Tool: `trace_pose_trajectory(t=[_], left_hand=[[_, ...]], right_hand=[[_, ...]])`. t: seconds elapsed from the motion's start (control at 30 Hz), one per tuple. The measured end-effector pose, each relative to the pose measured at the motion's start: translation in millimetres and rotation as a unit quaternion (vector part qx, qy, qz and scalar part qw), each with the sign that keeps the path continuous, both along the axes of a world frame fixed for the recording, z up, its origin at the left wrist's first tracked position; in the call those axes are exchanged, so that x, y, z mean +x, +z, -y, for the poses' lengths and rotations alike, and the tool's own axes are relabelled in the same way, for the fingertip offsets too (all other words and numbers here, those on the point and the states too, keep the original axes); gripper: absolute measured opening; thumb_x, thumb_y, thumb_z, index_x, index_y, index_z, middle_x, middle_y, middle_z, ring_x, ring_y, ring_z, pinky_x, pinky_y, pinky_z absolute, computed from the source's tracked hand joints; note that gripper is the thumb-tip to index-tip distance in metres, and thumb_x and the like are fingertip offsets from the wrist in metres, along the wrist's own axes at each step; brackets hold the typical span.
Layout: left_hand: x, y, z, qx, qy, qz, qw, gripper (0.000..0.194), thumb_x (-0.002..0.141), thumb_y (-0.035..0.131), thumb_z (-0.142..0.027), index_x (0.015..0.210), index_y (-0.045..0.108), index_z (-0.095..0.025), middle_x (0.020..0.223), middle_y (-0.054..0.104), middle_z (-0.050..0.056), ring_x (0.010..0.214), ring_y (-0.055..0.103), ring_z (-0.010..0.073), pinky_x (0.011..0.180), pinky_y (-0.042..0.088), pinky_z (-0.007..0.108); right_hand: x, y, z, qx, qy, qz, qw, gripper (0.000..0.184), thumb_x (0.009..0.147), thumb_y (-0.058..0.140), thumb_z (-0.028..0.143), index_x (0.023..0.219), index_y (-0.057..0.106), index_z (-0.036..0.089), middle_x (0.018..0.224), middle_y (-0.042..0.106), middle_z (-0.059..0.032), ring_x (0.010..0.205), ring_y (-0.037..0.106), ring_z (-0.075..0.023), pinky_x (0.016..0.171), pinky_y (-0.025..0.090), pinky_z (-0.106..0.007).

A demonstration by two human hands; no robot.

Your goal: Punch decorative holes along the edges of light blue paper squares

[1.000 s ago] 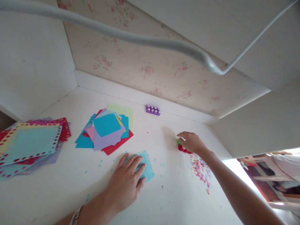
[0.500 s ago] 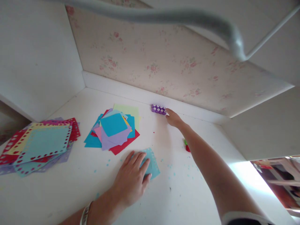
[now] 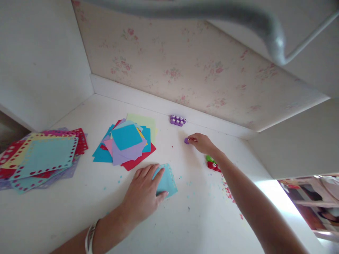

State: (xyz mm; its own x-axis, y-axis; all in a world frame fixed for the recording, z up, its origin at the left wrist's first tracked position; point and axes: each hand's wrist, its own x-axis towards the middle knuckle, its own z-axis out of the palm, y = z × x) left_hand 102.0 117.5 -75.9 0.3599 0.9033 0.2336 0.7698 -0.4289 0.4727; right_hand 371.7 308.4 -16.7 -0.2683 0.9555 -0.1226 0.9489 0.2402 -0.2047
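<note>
My left hand (image 3: 144, 188) lies flat, fingers spread, on a light blue sheet of paper (image 3: 169, 181) with small holes punched along its edges. My right hand (image 3: 202, 143) pinches a small purple paper punch (image 3: 186, 140) between thumb and fingertips, just over the white table. Against the wall behind it stands a tight group of purple paper punches (image 3: 178, 121) with white round tops. Red paper punches (image 3: 213, 166) and a green one (image 3: 209, 158) sit beside my right forearm, which partly hides them.
A pile of plain coloured paper squares (image 3: 127, 137) lies left of centre. Farther left is a stack of sheets with punched edges (image 3: 50, 155). Tiny red and blue paper bits (image 3: 228, 192) are scattered on the table (image 3: 169, 225). A grey curved bar (image 3: 201, 10) crosses the top.
My right hand has drawn back from the purple group toward me, bringing one purple paper punch away from it. My left hand stays on the light blue paper.
</note>
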Motion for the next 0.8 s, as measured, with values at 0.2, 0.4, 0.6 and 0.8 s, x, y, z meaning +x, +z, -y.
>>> trace_pose_trajectory(t=[0.2, 0.4, 0.6, 0.8], left_hand=[[0.0, 6.8, -0.9, -0.032, 0.032, 0.020, 0.999, 0.073, 0.071, 0.079, -0.033, 0.136, 0.048, -0.025, 0.126, 0.052, 0.010, 0.119, 0.047, 0.0311, 0.102, 0.037, 0.047], [-2.2, 15.4, -2.3, -0.048, 0.039, 0.001, 0.998, 0.073, 0.068, 0.077, -0.030, 0.135, 0.048, -0.025, 0.115, 0.058, 0.007, 0.110, 0.050, 0.0321, 0.096, 0.038, 0.049], [-1.0, 17.2, -4.3, -0.058, 0.007, 0.038, 0.998, 0.055, 0.076, 0.070, -0.022, 0.128, 0.053, -0.023, 0.111, 0.061, 0.005, 0.106, 0.056, 0.0267, 0.093, 0.043, 0.041], [-3.0, 13.1, -11.2, -0.099, -0.014, 0.098, 0.990, 0.019, 0.086, 0.063, -0.020, 0.105, 0.066, -0.024, 0.105, 0.070, 0.001, 0.098, 0.065, 0.0197, 0.088, 0.046, 0.032]], right_hand=[[-2.4, 3.4, 100.8, -0.057, -0.028, -0.259, 0.964, 0.029, 0.095, 0.053, 0.038, 0.118, 0.064, 0.025, 0.110, 0.073, -0.0035, 0.102, 0.069, -0.0191, 0.089, 0.054, -0.031], [-21.7, -19.4, 183.6, -0.059, -0.077, -0.368, 0.925, 0.026, 0.094, 0.055, 0.040, 0.113, 0.065, 0.024, 0.119, 0.069, -0.0067, 0.106, 0.067, -0.0213, 0.092, 0.055, -0.036], [-34.7, -29.6, 201.9, -0.013, -0.067, -0.368, 0.927, 0.020, 0.095, 0.055, 0.036, 0.106, 0.067, 0.024, 0.114, 0.070, -0.0072, 0.100, 0.067, -0.0214, 0.088, 0.056, -0.034], [-35.9, -31.0, 198.0, 0.003, -0.038, -0.369, 0.929, 0.018, 0.095, 0.055, 0.033, 0.105, 0.067, 0.023, 0.114, 0.069, -0.0072, 0.102, 0.066, -0.0211, 0.088, 0.056, -0.034]])
